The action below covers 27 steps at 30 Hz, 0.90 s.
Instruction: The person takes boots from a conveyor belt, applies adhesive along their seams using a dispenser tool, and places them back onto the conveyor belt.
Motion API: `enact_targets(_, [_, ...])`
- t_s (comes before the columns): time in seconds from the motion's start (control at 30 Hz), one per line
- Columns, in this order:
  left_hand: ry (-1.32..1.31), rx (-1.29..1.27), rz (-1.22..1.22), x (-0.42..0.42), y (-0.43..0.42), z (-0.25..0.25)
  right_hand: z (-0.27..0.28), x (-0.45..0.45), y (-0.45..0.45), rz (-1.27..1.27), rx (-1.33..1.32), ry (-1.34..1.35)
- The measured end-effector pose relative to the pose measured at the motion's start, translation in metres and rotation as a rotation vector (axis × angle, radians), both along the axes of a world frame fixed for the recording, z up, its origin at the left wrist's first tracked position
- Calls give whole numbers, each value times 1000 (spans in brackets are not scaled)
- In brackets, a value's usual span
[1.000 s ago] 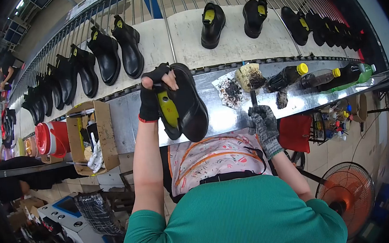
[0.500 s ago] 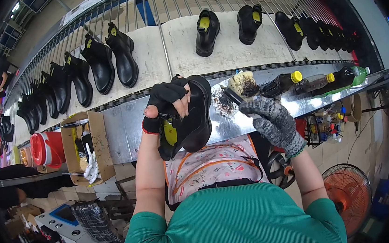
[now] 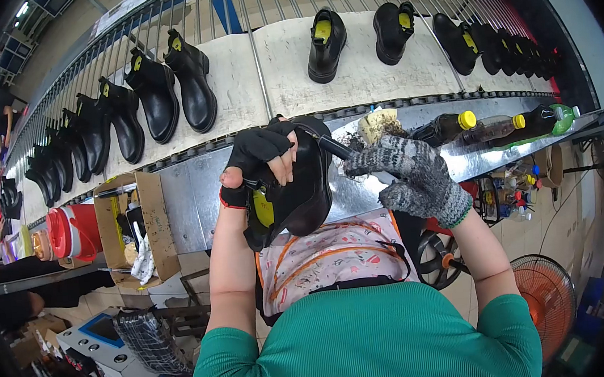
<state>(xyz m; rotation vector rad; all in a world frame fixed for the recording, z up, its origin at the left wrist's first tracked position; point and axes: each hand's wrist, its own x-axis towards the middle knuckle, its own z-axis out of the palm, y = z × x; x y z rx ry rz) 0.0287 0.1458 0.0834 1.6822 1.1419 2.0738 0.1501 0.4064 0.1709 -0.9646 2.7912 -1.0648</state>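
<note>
A black ankle boot [image 3: 308, 195] with a yellow insole is tilted in front of me above the metal ledge. My left hand [image 3: 264, 159], in a black glove that leaves fingertips bare, is closed around its upper. My right hand [image 3: 410, 178], in a grey knitted glove, grips a slim dark brush-like tool [image 3: 336, 146]. The tool's tip meets the boot's sole edge near the top; its exact kind is unclear. Just beyond the right hand, a cream sponge [image 3: 381, 124] with dark stains lies on the ledge, partly hidden by the glove.
Black boots [image 3: 194, 82] line the white conveyor [image 3: 262, 76] beyond the ledge [image 3: 187, 207]. Bottles with yellow caps [image 3: 467, 120] lie at right. A cardboard box [image 3: 156, 224] and red bucket [image 3: 73, 231] stand left. An orange fan [image 3: 546, 303] is at lower right.
My right hand has moved left, bringing the tool from beside the sponge to the boot's sole edge. The left hand keeps its hold. Boots on the conveyor have shifted slightly.
</note>
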Motion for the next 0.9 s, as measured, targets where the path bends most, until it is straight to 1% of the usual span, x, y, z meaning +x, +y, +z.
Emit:
enact_targets(0.07, [24, 7, -7, -1, 0, -2, -5, -5, 2, 20, -70, -27])
enact_targets(0.1, [4, 10, 12, -1, -2, -3, -8, -5, 2, 32, -106, -43])
enact_targets(0.13, [-14, 14, 33, -1, -3, -3, -12, -6, 2, 22, -73, -41])
enact_targets(0.23, [-94, 34, 95, -3, -13, -7, -31, -8, 2, 39, -201, -43])
enact_targets(0.27, [-126, 31, 118, -4, -20, -8, -40, -6, 1, 6, -150, -90])
enact_targets(0.3, [-159, 27, 141, -4, -26, -11, -48, -3, -2, -17, -145, -80])
enact_targets(0.33, [-136, 93, 75, -12, -28, -17, -57, -1, -5, -40, -140, -69])
enact_targets(0.43, [-300, 143, 207, -7, -42, -27, -83, -7, -24, -12, -366, -13])
enact_targets(0.47, [-275, 160, 224, -11, -47, -32, -86, -7, -31, 6, -418, -51])
enact_targets(0.53, [-334, 199, 261, -15, -57, -41, -94, -8, -40, 39, -490, -119])
enact_targets(0.63, [-395, 248, 292, -18, -69, -55, -102, -4, -46, -18, -361, -177])
enact_targets(0.67, [-410, 265, 295, -21, -72, -59, -105, -8, -46, 19, -313, -167])
enact_targets(0.77, [-445, 283, 317, -26, -85, -74, -116, -8, -46, 35, -240, -253])
enact_targets(0.9, [-507, 277, 351, -25, -92, -77, -121, -8, -43, 26, -228, -354])
